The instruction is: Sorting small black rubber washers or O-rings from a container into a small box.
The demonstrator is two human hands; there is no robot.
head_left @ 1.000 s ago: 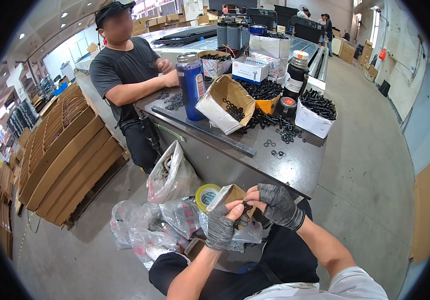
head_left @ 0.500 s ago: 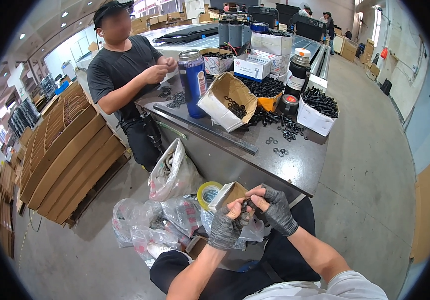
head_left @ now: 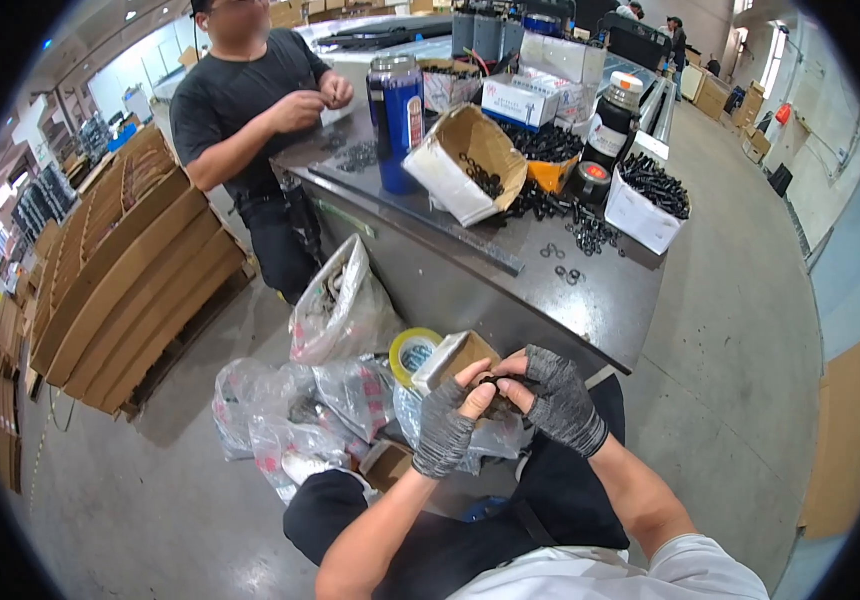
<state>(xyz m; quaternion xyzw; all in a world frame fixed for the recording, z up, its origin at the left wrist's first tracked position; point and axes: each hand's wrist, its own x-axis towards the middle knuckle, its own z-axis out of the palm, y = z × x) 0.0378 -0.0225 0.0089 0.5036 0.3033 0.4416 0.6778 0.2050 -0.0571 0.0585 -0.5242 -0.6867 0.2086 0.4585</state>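
Observation:
My left hand (head_left: 450, 425) and my right hand (head_left: 560, 405), both in grey fingerless gloves, meet over my lap. Fingers and thumbs of both are closed on a small dark piece (head_left: 492, 382), too small and covered to name its kind. Just beyond my left fingers is a small open cardboard box (head_left: 436, 364), beside a roll of yellow tape (head_left: 400, 352). On the table (head_left: 605, 325) ahead, black rings (head_left: 572, 276) lie loose near a heap of small black parts (head_left: 595, 236). A tilted carton (head_left: 440, 180) there holds more rings.
A white box of black bolts (head_left: 640, 228), a blue flask (head_left: 397, 120) and a black flask (head_left: 610, 125) stand on the table. Plastic bags (head_left: 295, 405) lie on the floor at left. Across the table's left corner, a person (head_left: 250, 100) handles something small. Stacked cardboard (head_left: 140, 290) stands far left.
The view has shifted, so the table sits a little higher and further right. My fingertips have drawn closer together around the small dark piece.

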